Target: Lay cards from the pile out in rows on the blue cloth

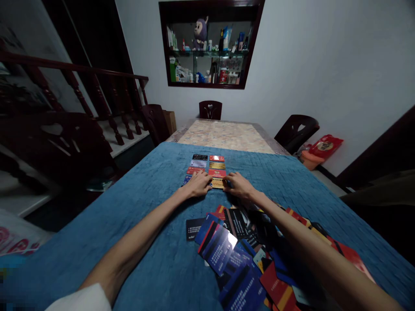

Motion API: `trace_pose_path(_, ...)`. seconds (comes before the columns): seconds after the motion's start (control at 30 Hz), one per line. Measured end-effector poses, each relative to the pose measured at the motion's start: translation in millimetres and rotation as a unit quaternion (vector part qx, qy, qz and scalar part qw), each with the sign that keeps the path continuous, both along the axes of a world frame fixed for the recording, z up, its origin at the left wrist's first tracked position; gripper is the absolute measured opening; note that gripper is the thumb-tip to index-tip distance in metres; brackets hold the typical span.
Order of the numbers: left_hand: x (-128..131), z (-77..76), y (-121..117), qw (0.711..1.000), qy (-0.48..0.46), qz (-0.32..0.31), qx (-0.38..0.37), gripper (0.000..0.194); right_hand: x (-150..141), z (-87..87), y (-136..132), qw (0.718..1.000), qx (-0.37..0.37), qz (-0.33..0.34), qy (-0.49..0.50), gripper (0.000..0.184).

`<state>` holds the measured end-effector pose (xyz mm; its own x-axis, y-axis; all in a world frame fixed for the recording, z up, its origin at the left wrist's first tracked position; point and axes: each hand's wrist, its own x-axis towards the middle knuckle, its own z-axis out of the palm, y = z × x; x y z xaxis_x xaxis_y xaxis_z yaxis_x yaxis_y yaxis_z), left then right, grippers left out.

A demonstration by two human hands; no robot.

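Note:
Two columns of plastic cards lie on the blue cloth. The left column has a black card (200, 157), a silver card (198, 163), a red card (192, 170) and a blue card (187, 179). In the right column are a red card (216, 158), a gold card (217, 165), another red card (217, 172) and a gold VIP card (218, 183). My left hand (198, 183) rests over the blue card, fingers apart, its tips beside the VIP card's left edge. At that card's right edge, the fingers of my right hand (240, 185) are closed on it.
A loose heap of overlapping cards (240, 280) spreads across the near right of the blue cloth (155, 259), partly beneath my right forearm. Dark wooden chairs (210, 110) stand around the table. A wooden railing (78, 69) runs along the left.

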<state>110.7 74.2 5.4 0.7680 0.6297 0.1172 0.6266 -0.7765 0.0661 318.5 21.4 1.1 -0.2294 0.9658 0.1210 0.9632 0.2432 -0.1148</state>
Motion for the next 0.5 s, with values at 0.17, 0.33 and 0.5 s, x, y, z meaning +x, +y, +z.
trace_pose_path(0.17, -2, -2.4, 4, 1.0, -0.002, -0.002, 0.002, 0.028, 1, -2.7, 3, 1.0, -0.006, -0.002, 0.01, 0.023)
trace_pose_path(0.33, -2, -3.8, 6, 1.0, -0.003, -0.006, 0.002, 0.028, 5, -5.8, 7, 1.0, -0.012, 0.006, 0.02, 0.023)
trace_pose_path(0.5, -2, -4.7, 6, 1.0, -0.004, -0.008, 0.002, 0.028, 7, -7.4, 11, 0.999, -0.017, 0.011, 0.029, 0.024)
